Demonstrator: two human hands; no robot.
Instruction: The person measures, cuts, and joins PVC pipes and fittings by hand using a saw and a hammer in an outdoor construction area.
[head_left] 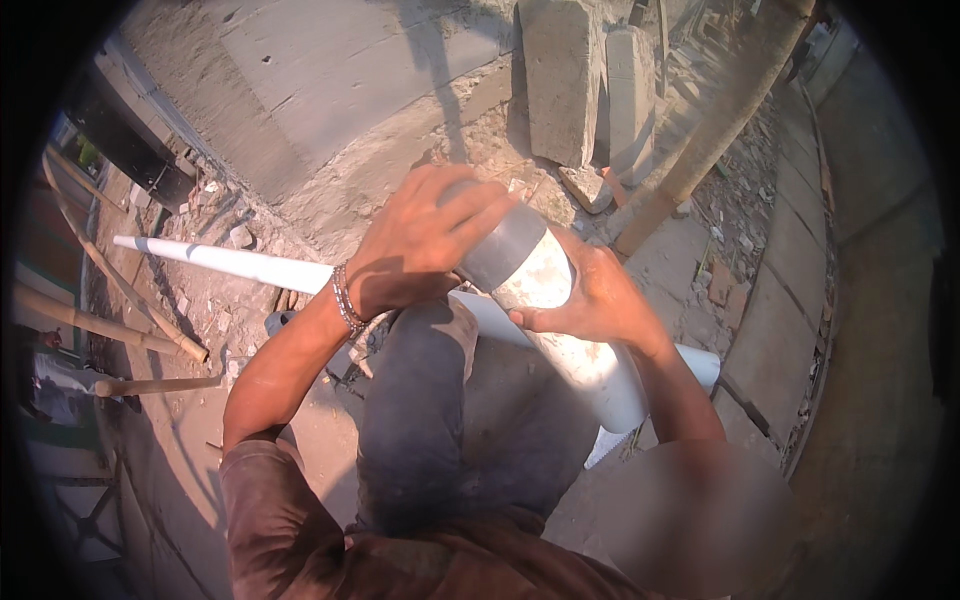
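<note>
White pipe slants up-left lengthwise, right hand gripping it, left hand clasping its grey collar.

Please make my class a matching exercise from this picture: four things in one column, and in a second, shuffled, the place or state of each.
Things:
1. Left hand
2. Right hand
3. Lower white pipe
4. Thick pole

Places or states:
A. Slanting through the picture's upper right
B. Gripping the mottled white pipe
C. Crossing beneath the held pipe
D. Laid over the grey collar

Right pairs: 1-D, 2-B, 3-C, 4-A
</note>
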